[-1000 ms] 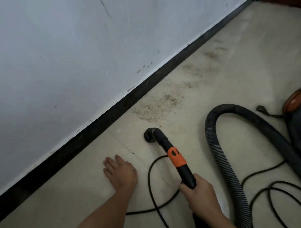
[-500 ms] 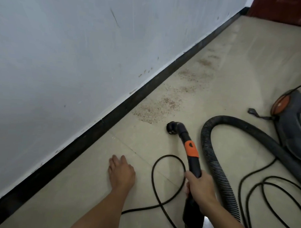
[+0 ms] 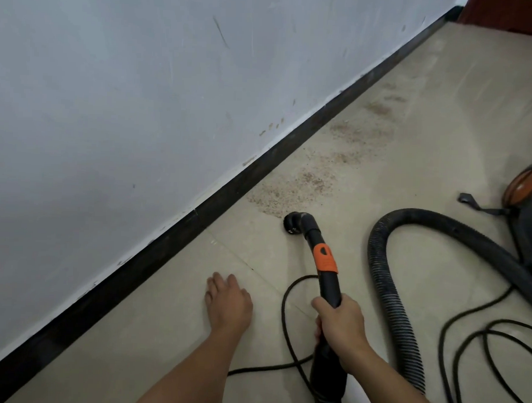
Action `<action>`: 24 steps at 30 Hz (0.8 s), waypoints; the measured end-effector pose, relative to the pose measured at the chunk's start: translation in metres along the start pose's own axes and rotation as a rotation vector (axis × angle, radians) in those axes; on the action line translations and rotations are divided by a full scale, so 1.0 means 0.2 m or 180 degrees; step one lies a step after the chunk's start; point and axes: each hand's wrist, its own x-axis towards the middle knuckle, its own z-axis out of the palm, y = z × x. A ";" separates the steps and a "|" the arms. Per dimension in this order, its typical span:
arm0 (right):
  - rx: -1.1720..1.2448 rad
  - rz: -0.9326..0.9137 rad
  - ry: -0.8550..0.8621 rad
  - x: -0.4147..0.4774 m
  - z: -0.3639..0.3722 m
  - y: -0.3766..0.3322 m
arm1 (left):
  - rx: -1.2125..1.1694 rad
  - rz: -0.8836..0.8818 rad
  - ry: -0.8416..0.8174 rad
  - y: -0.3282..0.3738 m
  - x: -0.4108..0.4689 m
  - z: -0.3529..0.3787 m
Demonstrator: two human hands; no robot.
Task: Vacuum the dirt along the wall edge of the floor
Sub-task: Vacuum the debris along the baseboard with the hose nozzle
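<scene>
Brownish dirt (image 3: 289,191) lies scattered on the beige floor beside the black baseboard (image 3: 238,182), in patches running away along the wall. My right hand (image 3: 340,327) grips the black vacuum wand (image 3: 328,282), which has an orange band. Its round black nozzle (image 3: 292,223) sits on the floor at the near edge of the closest dirt patch. My left hand (image 3: 228,302) rests flat on the floor, fingers straight, left of the wand.
The ribbed black hose (image 3: 385,296) loops right of the wand to the vacuum body (image 3: 526,210) with its orange cap at the right edge. A thin black power cord (image 3: 284,322) curls on the floor near my hands and at lower right. A white wall rises on the left.
The nozzle has swung right and forward, from short of the dirt to the edge of the nearest patch. My left hand stays flat on the floor. The view has tilted up slightly.
</scene>
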 end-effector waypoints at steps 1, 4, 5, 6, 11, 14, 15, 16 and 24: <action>0.0025 -0.0001 -0.0054 0.02 0.03 -0.02 | 0.0022 0.0029 0.0007 -0.01 0.00 0.01; 0.0049 0.0009 -0.0139 0.10 0.12 -0.09 | 0.0080 0.0133 0.0034 -0.04 -0.01 0.03; 0.0009 0.0008 -0.0147 0.13 0.15 -0.11 | 0.0099 0.0158 0.0033 -0.04 -0.01 0.03; -0.0048 -0.0010 -0.0159 0.16 0.19 -0.13 | 0.0113 0.0176 0.0035 -0.05 -0.01 0.04; -0.0175 -0.0140 -0.0284 0.31 0.39 -0.26 | 0.0072 0.0202 0.0060 -0.07 0.00 0.08; -0.0325 -0.0198 -0.0356 0.36 0.49 -0.31 | -0.0010 0.0236 0.0073 -0.09 0.01 0.10; -0.0398 -0.0215 -0.0359 0.36 0.50 -0.32 | -0.0011 0.0248 0.0106 -0.09 0.01 0.11; -0.0461 -0.0222 -0.0371 0.36 0.50 -0.32 | -0.0006 0.0254 0.0143 -0.09 0.01 0.12; -0.0582 -0.0161 -0.0294 0.19 0.01 -0.10 | 0.0055 0.0211 0.0625 -0.05 0.07 0.17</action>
